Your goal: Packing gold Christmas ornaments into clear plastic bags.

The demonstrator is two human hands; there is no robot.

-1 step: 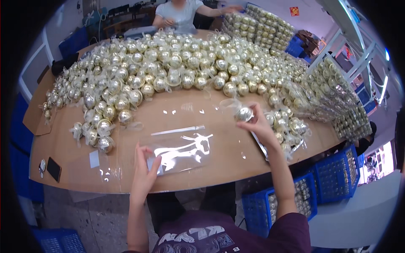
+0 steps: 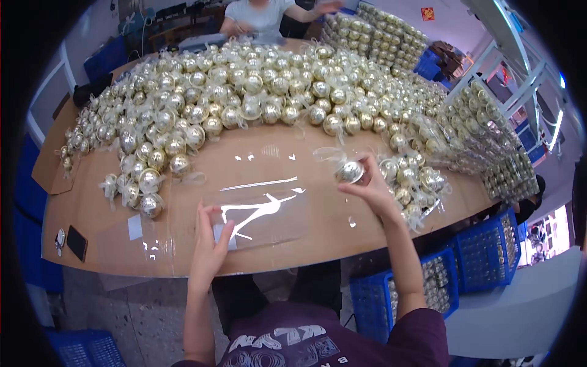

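Note:
My right hand (image 2: 371, 186) pinches a shiny silvery-gold ball ornament (image 2: 350, 172) between thumb and fingers, just above the table. A sheer pale ribbon (image 2: 330, 155) trails from the ball to the left. On the table lies a flat, glossy clear plastic bag (image 2: 269, 229) with bright reflections. My left hand (image 2: 211, 235) rests at the bag's left end, thumb and fingers apart, the thumb over a white patch there. Whether any finger is inside the bag I cannot tell. Beyond my hands spreads a big heap of similar ball ornaments (image 2: 251, 92) with ribbons.
A smaller group of balls (image 2: 406, 183) lies beside my right hand. Packed stacks of balls (image 2: 486, 131) stand at the right. Blue crates (image 2: 391, 306) sit below the table's right edge. A phone (image 2: 77, 243) lies at the left. Across the table is another person (image 2: 260, 18).
The ball in my right hand has shifted slightly left and turned. Reflections on the bag have changed, and it looks flatter. My left hand has stayed nearly in place.

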